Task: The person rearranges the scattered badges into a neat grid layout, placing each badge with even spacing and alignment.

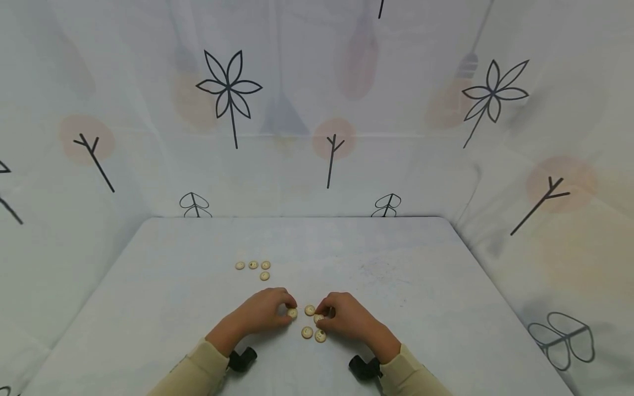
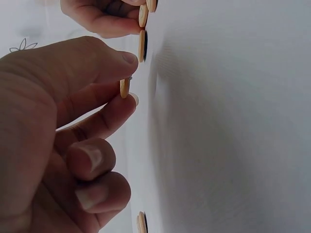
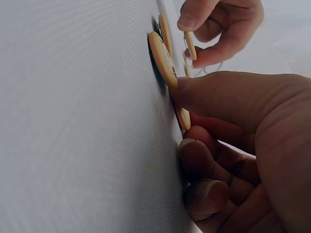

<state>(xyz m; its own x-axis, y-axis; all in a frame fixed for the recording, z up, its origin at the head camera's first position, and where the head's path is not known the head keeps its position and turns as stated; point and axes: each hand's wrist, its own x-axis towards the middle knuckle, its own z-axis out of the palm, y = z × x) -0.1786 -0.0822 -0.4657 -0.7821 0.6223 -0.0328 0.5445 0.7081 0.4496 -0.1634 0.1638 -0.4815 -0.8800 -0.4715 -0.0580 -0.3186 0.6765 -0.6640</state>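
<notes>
Between thumb and forefinger my left hand (image 1: pixel 264 311) pinches a small round wooden disc (image 2: pixel 125 87), held on edge slightly off the white table in the left wrist view. Opposite it, my right hand (image 1: pixel 349 316) has its thumb and forefinger on either side of another wooden disc (image 3: pixel 184 118), which lies at the table surface. Around those fingertips lie more discs: one above left (image 1: pixel 309 310), one below left (image 1: pixel 307 332) and one just under the thumb (image 1: pixel 320 335). Dark marks show on their faces, too small to read.
Farther back on the white table (image 1: pixel 396 253), a row of three discs (image 1: pixel 253 265) lies with a single disc (image 1: pixel 264 276) below its right end. A patterned cloth (image 1: pixel 307 176) hangs behind and at both sides. Dark wrist cameras (image 1: pixel 364 368) sit under the wrists.
</notes>
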